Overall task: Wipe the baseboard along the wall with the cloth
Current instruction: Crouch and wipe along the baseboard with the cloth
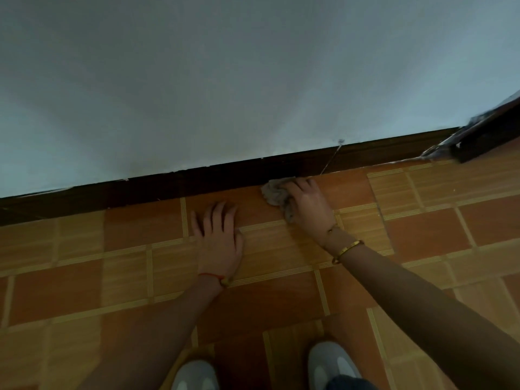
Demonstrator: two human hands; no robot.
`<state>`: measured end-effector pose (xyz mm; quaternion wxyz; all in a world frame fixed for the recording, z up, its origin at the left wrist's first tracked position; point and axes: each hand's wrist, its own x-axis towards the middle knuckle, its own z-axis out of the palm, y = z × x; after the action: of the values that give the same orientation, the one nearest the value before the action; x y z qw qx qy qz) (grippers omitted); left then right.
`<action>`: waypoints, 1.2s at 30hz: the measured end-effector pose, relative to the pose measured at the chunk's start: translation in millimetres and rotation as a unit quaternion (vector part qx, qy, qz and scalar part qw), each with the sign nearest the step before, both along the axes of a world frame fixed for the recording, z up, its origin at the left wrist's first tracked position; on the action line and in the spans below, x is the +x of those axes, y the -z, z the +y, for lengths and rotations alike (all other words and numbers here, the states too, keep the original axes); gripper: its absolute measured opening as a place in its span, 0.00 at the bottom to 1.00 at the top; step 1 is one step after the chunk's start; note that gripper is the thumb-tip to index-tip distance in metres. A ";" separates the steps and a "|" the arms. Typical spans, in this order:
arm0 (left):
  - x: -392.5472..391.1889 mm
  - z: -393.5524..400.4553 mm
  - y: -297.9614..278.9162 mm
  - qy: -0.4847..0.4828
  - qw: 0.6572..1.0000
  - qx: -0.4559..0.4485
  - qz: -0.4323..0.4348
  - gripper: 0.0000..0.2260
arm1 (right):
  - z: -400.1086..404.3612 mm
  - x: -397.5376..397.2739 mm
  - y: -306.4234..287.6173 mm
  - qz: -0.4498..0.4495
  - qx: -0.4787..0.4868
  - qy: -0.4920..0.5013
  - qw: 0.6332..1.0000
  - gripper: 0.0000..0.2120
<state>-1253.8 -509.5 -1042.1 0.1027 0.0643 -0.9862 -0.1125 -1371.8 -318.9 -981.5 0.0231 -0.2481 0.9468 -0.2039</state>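
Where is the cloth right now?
In the head view, right of centre, the cloth is bunched under the right hand, on the floor tiles against the dark baseboard.

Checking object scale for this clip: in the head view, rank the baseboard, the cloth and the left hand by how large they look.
1. baseboard, spanning nearly the whole frame.
2. left hand, flat on the floor.
3. cloth, though the right hand covers part of it, so its true extent is unsure.

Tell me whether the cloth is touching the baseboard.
Touching. In the head view, the cloth, gripped by the right hand, has its upper edge pressed against the foot of the dark baseboard, no floor showing between.
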 end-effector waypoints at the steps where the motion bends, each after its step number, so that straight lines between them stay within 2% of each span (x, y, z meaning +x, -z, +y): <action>1: 0.1 -0.4 0.4 0.002 1.000 -0.003 -0.001 0.21 | 12.6 -4.4 -0.9 0.009 0.002 0.021 1.000 0.19; 6: -0.7 2.4 -8.8 -0.007 0.999 0.003 -0.032 0.22 | 55.2 -17.1 0.9 0.012 0.024 0.138 0.990 0.20; 9: -3.2 5.6 -18.8 -0.014 0.998 0.002 -0.053 0.23 | 51.0 -16.3 9.6 0.019 0.038 0.151 0.988 0.21; 11: -4.6 9.1 -23.0 -0.029 0.997 0.010 -0.065 0.23 | 44.5 -12.5 15.3 0.017 0.036 0.103 0.994 0.20; 15: -6.5 22.8 -26.2 -0.054 0.995 0.033 -0.080 0.23 | 35.0 -11.7 12.8 0.023 0.016 -0.064 0.998 0.19; 18: -5.9 30.5 -24.6 -0.040 0.995 0.030 -0.090 0.24 | 42.4 -19.5 2.5 0.020 -0.019 -0.101 0.994 0.17; 21: -7.7 41.5 -19.5 -0.068 0.993 0.040 -0.088 0.24 | 64.6 -18.9 0.9 0.016 -0.095 0.032 0.995 0.17; 24: -8.6 48.4 -12.4 -0.088 0.992 0.033 -0.079 0.23 | 72.7 -14.2 -6.4 0.034 -0.214 0.202 0.955 0.14; 26: -6.6 46.3 -7.9 -0.081 0.994 0.026 -0.070 0.23 | 62.5 -14.6 -12.5 0.058 -0.272 0.252 0.927 0.14; 30: -4.3 43.8 -4.6 -0.076 0.996 0.018 -0.051 0.23 | 13.1 -7.3 -19.1 0.047 -0.352 0.251 0.900 0.17; 36: -3.4 42.8 -1.5 -0.073 0.997 0.023 -0.028 0.23 | -22.5 4.3 -19.3 0.066 -0.349 0.186 0.916 0.17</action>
<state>-1257.2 -466.7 -1040.6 0.0820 0.1416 -0.9785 -0.1256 -1367.5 -341.4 -962.2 -0.1661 -0.0725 0.8436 -0.5055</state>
